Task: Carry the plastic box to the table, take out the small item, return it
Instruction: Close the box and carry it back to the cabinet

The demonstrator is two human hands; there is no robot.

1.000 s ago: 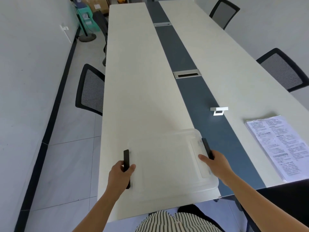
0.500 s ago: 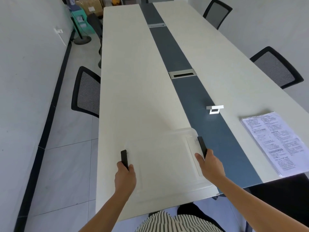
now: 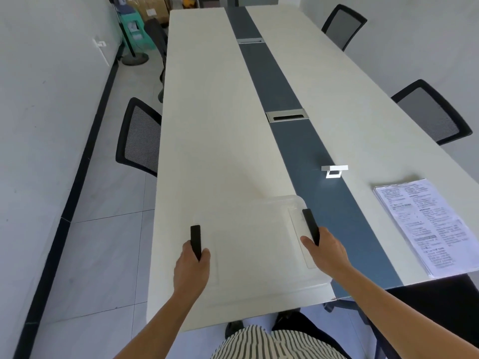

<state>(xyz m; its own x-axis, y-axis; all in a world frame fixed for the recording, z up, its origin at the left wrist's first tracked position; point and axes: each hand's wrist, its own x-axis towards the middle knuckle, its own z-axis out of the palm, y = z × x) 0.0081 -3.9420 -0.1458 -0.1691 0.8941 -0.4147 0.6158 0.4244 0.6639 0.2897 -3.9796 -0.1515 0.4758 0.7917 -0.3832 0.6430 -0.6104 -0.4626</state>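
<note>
A clear plastic box (image 3: 256,244) with a translucent lid lies at the near end of the long white table (image 3: 215,141). It has a black latch handle on each short side. My left hand (image 3: 191,268) grips the left black handle (image 3: 195,239). My right hand (image 3: 326,252) holds the right black handle (image 3: 310,225). The lid is on. I cannot see any small item through it.
A stack of printed papers (image 3: 430,226) lies at the near right. A small white bracket (image 3: 334,171) stands on the dark centre strip (image 3: 290,125). Black mesh chairs (image 3: 140,136) line both sides. A wall runs close along the left.
The box and both hands have stayed almost in place at the table's near end. My left hand has slid a little lower on its handle.
</note>
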